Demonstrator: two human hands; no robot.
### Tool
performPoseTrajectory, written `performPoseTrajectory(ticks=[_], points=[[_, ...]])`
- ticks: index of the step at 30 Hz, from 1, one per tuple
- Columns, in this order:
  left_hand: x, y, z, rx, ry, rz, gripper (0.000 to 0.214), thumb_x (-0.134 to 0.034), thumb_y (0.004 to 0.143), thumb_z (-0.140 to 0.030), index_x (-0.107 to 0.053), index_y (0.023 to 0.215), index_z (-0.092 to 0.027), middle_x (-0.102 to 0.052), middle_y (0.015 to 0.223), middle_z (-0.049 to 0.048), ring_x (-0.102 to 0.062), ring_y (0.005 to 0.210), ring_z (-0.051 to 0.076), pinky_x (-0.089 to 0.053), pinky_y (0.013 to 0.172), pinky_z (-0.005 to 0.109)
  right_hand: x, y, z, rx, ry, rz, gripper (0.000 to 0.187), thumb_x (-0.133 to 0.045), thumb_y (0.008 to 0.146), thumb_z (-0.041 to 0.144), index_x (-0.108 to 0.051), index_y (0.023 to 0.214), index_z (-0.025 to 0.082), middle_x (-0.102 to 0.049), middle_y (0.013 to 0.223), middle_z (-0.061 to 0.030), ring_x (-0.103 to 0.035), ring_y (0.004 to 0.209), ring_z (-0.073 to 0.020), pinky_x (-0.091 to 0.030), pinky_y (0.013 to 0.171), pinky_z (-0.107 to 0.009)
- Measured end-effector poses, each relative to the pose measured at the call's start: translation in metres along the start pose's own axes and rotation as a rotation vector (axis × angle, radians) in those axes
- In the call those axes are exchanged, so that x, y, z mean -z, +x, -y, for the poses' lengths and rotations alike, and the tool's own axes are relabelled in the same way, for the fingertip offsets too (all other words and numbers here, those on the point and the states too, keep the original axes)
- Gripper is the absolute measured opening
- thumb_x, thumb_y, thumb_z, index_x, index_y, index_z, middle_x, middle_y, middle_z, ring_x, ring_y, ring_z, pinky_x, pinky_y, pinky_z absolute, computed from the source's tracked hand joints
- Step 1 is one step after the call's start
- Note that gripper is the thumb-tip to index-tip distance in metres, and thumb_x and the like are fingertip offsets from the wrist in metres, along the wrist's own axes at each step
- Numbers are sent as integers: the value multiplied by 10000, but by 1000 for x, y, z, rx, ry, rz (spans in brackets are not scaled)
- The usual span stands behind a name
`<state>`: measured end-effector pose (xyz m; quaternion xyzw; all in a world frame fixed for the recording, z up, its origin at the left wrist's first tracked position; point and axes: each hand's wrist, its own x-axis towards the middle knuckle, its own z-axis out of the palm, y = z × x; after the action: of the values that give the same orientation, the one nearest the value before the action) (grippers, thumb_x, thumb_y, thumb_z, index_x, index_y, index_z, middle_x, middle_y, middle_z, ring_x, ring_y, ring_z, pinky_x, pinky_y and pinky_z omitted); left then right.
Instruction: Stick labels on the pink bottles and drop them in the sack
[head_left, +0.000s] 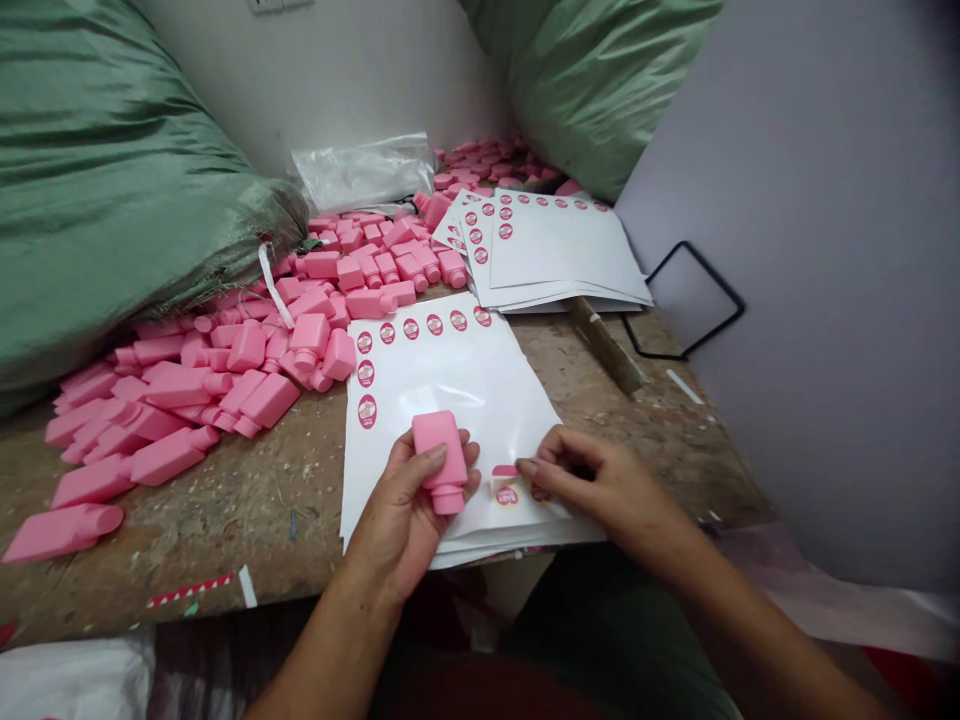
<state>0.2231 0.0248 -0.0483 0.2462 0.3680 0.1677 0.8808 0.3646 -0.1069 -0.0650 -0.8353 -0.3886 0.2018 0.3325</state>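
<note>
My left hand is wrapped round a small pink plastic bottle, its neck pointing toward me. Under both hands lies a stack of white sticker sheets, with oval red-and-white labels along the far and left edges. At the sheet's near right part, my right hand pinches the edge of a clear sticker bearing a red label. Part of that sticker looks lifted, though whether it is fully off the sheet I cannot tell. Beside it, another label is partly covered by my right fingers.
A heap of pink bottles spreads over the wooden table at left and back. More sticker sheets lie at the back right, near a wooden strip and a black metal loop. Green sacks flank the table.
</note>
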Motion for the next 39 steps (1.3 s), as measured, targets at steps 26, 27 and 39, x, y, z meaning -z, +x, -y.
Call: performPoseTrajectory(ticks=[26, 27, 39], points=[[-3, -33, 12, -114, 34, 170, 403, -394, 941, -506, -543, 1136, -187, -656, 1058, 95, -630, 933, 196, -516, 818, 345, -6, -4, 45, 24, 489, 8, 326, -612, 734, 473, -506, 569, 213, -473, 525, 35, -401, 483, -110, -322, 441, -239], [-3, -33, 12, -117, 37, 171, 398, -401, 941, -500, -545, 1138, -186, -649, 1074, 96, -627, 941, 196, -514, 815, 340, -6, -4, 44, 27, 473, 1, 325, -609, 738, 472, -507, 573, 212, -483, 532, 32, -413, 491, -112, -326, 448, -240], [0, -41, 14, -130, 259, 99, 449, -709, 777, -284, -491, 1160, -199, -617, 1075, 80, -629, 905, 190, -501, 725, 286, -10, -11, 39, 73, 213, -275, 300, -550, 806, 503, -550, 672, 234, -525, 564, 16, -485, 531, -149, -371, 519, -283]])
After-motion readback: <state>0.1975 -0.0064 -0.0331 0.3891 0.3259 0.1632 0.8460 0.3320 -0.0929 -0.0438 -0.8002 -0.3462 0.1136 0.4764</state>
